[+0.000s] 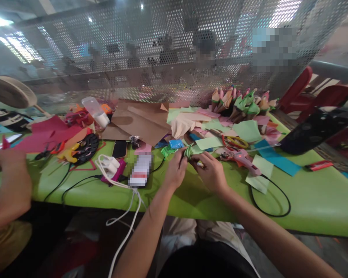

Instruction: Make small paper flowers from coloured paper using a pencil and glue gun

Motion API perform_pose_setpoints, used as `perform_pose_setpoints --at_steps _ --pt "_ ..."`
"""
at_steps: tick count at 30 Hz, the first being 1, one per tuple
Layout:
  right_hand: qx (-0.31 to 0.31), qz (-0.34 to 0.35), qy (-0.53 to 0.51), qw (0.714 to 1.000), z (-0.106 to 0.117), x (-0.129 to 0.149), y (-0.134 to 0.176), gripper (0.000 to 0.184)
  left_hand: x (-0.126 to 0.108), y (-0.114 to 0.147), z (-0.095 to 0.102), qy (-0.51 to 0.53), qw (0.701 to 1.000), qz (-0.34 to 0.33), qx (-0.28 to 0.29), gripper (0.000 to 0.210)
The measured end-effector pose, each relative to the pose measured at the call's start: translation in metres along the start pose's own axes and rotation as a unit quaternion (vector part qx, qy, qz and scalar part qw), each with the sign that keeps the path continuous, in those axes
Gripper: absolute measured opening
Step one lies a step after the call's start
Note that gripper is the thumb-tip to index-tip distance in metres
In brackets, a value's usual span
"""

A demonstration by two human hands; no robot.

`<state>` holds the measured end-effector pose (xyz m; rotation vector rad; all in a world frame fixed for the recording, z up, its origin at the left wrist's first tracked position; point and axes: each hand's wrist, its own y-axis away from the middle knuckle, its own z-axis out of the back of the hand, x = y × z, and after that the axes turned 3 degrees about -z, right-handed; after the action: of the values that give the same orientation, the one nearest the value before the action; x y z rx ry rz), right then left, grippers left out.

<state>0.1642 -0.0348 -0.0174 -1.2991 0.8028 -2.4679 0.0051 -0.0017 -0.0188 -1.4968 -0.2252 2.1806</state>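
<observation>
From where I stand, following the head camera's view, the person's left hand [175, 172] is closed around a coiled green paper piece [188, 151], just over the near part of the green bench [316, 208]. The right hand [213, 172] is curled close beside it, fingers pinched on a small pale-tipped thing [200, 164] I can't make out; whether that joins the green piece, I can't tell.

Behind, at the right, stands a cluster of wrapped paper cones [246, 102], green and pale, with pinkish tips. Those look finished to me. The piece in hand seems only partly made, and plenty of stock looks unused: loose green sheets [247, 131], brown paper [145, 121], a blue strip [278, 157].

A pink glue gun [243, 159] lies to the right of the hands, showing a red light, with yellow-handled scissors [236, 142] near it, neither one held.
</observation>
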Motion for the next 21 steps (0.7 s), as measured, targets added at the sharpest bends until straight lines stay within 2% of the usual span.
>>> perform_pose_setpoints --at_steps 5,12,16,21 --pt "-0.01 0.003 0.0 1.0 0.0013 -0.0005 -0.0011 0.012 0.005 0.0006 -0.0015 0.032 0.999 0.01 -0.014 0.042" --pt "-0.044 0.001 0.003 0.999 0.0046 -0.0007 -0.0033 0.005 -0.0006 -0.0011 0.0013 0.043 0.998 0.021 -0.028 0.045" --pt "-0.058 0.012 -0.004 0.998 0.0053 0.0003 -0.0036 0.008 0.0006 -0.0005 0.0026 0.041 0.998 0.043 -0.036 0.046" --pt "-0.042 0.011 -0.012 0.999 0.0045 0.0002 -0.003 0.014 0.0034 0.0009 0.0031 0.043 0.997 0.061 -0.036 0.047"
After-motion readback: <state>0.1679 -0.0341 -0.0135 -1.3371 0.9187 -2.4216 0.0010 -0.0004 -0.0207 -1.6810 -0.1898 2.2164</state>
